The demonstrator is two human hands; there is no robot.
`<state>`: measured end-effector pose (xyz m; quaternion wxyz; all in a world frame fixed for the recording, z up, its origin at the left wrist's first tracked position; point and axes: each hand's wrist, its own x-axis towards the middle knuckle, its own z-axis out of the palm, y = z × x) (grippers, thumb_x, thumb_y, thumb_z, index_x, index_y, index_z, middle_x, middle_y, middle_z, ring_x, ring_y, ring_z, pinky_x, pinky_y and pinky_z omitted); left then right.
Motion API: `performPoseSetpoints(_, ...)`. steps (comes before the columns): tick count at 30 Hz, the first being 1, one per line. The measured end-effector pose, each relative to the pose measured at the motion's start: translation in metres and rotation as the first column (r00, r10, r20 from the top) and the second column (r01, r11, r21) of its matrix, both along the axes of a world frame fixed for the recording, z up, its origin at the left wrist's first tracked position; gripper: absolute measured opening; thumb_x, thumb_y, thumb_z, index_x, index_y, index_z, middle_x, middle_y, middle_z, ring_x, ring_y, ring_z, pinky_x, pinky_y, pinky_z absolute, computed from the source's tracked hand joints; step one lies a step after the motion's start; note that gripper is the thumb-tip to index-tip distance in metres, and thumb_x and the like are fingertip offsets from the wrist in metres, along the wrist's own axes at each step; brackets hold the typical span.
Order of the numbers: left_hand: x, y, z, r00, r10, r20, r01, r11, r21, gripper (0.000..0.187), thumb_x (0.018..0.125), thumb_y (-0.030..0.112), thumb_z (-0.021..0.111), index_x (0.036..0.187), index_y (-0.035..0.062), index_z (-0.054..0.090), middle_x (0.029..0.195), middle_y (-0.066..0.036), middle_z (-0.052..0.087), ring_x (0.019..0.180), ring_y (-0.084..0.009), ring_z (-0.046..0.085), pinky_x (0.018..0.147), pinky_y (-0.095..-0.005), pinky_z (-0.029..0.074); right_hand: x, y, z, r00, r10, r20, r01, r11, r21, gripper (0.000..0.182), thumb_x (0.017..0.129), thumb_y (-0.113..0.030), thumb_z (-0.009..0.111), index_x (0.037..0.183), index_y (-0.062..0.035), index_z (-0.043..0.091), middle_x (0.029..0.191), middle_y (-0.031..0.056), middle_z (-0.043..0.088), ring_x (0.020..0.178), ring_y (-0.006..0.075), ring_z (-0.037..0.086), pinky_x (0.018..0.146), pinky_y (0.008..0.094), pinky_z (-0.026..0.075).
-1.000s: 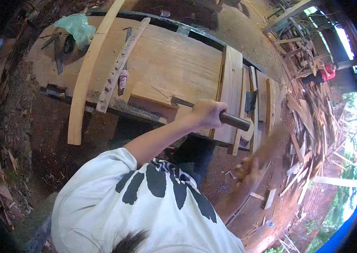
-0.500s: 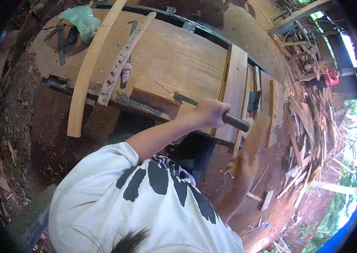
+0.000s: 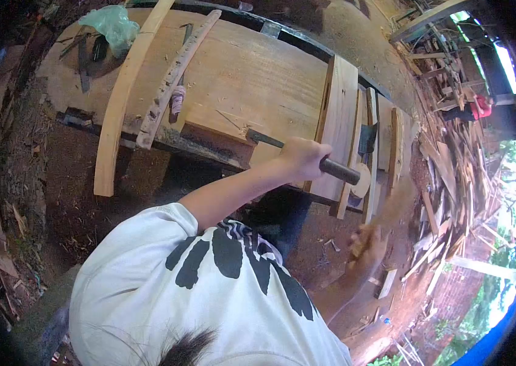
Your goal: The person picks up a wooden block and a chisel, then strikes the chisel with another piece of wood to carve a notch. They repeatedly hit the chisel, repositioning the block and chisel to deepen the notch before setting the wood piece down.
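Note:
My left hand [image 3: 303, 160] is closed round a chisel with a dark cylindrical handle [image 3: 340, 171]. The metal blade [image 3: 264, 139] points left, its tip at a notch with small chips on a wooden piece [image 3: 218, 135] near the bench's front edge. Lower right, my right hand [image 3: 366, 244] is closed on a wooden club or block [image 3: 399, 198], smeared by motion and held apart from the chisel's end. A round wooden piece [image 3: 361, 180] shows just beyond the handle.
The bench [image 3: 258, 67] carries a long plank [image 3: 130, 91], a rough strip [image 3: 175, 79], several boards [image 3: 338, 122] at its right and a green plastic bag [image 3: 111, 27]. Scrap wood [image 3: 453, 177] lies heaped at right, near another person [image 3: 480, 108] in red.
My right hand and the wooden club have moved right and slightly down, away from the chisel handle. The chisel stays at about the same spot in my left hand.

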<state>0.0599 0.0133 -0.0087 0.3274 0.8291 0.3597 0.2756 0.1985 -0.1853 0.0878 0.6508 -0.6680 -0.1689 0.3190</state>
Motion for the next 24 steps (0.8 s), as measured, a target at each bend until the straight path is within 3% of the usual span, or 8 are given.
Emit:
performPoseSetpoints(2,0.001,-0.007,0.005,1.0,-0.01,0.012,0.01,1.0,0.007,0.018,0.069,0.026,0.07,0.08,0.0145,0.062,0.068,-0.011,0.064,0.069,-0.033,0.066,0.058,-0.0463,0.049,0.003,0.001,-0.005,0.995,-0.094,-0.011,0.095,0.991,0.097,0.028,0.093,-0.023,0.06,0.11,-0.0041,0.049,0.079,0.011,0.059,0.061,0.0169,0.059,0.052,0.0255,0.05)
performPoseSetpoints(6,-0.003,-0.034,0.033,0.982,-0.156,0.109,0.158,0.987,-0.009,0.022,0.07,0.025,0.07,0.086,0.0142,0.061,0.072,-0.01,0.065,0.07,-0.0325,0.066,0.059,-0.0458,0.05,-0.007,0.013,-0.025,0.962,-0.175,-0.21,0.239,0.912,0.334,0.044,0.098,-0.038,0.046,0.118,0.001,0.052,0.099,0.02,0.063,0.091,0.0278,0.063,0.085,0.0403,0.052)
performPoseSetpoints(9,0.0,-0.061,0.033,0.953,-0.271,0.137,0.277,0.96,-0.03,0.028,0.07,0.022,0.071,0.093,0.014,0.057,0.077,-0.011,0.065,0.074,-0.0335,0.066,0.061,-0.0455,0.05,-0.023,0.017,-0.03,0.945,0.126,-0.301,0.063,0.834,0.548,0.053,0.097,-0.046,0.041,0.117,0.0012,0.056,0.109,0.0218,0.062,0.103,0.033,0.06,0.098,0.0459,0.044)
performPoseSetpoints(13,-0.005,-0.079,0.031,0.885,-0.437,0.157,0.458,0.878,-0.138,0.038,0.07,0.019,0.071,0.102,0.0125,0.051,0.083,-0.012,0.065,0.078,-0.0364,0.065,0.065,-0.0448,0.051,-0.038,0.026,-0.036,0.914,0.191,-0.358,0.153,0.656,0.739,0.043,0.094,-0.046,0.048,0.109,-0.0068,0.053,0.085,0.0077,0.055,0.086,0.0236,0.055,0.089,0.0448,0.044)
performPoseSetpoints(17,-0.039,-0.053,0.025,0.782,-0.533,0.323,0.572,0.82,-0.033,0.042,0.076,0.024,0.071,0.11,0.0089,0.051,0.088,-0.014,0.064,0.081,-0.0363,0.063,0.072,-0.0445,0.05,-0.021,0.018,-0.048,0.949,0.305,-0.076,-0.104,0.531,0.841,0.034,0.091,-0.037,0.058,0.108,-0.0097,0.046,0.077,0.0022,0.048,0.076,0.0182,0.047,0.076,0.0363,0.039)
performPoseSetpoints(19,-0.069,-0.032,0.017,0.94,-0.257,0.224,0.234,0.964,0.123,0.042,0.076,0.03,0.07,0.107,0.0053,0.056,0.094,-0.015,0.065,0.087,-0.0369,0.062,0.079,-0.0452,0.048,-0.017,0.012,-0.043,0.905,0.407,-0.121,-0.095,0.473,0.876,0.033,0.09,-0.034,0.06,0.107,-0.0095,0.045,0.077,0.0011,0.048,0.076,0.0169,0.046,0.075,0.0348,0.039)
performPoseSetpoints(20,-0.088,-0.021,0.014,0.987,-0.035,0.155,0.03,0.999,0.033,0.036,0.077,0.03,0.069,0.103,0.0066,0.061,0.097,-0.013,0.065,0.091,-0.0358,0.062,0.082,-0.0466,0.047,-0.016,0.01,-0.041,0.888,0.439,-0.134,-0.09,0.453,0.887,0.033,0.09,-0.032,0.061,0.106,-0.0095,0.044,0.077,0.0008,0.047,0.076,0.0165,0.046,0.075,0.0343,0.038)
performPoseSetpoints(24,-0.155,0.03,-0.02,0.932,0.349,-0.096,-0.327,0.926,0.19,0.033,0.075,0.032,0.07,0.1,0.0113,0.064,0.097,-0.006,0.066,0.1,-0.0243,0.059,0.094,-0.0433,0.035,-0.01,0.003,-0.04,0.931,0.35,-0.107,-0.071,0.46,0.885,0.026,0.092,-0.03,0.057,0.102,-0.0087,0.045,0.076,0.0001,0.047,0.074,0.0156,0.045,0.074,0.0329,0.038)
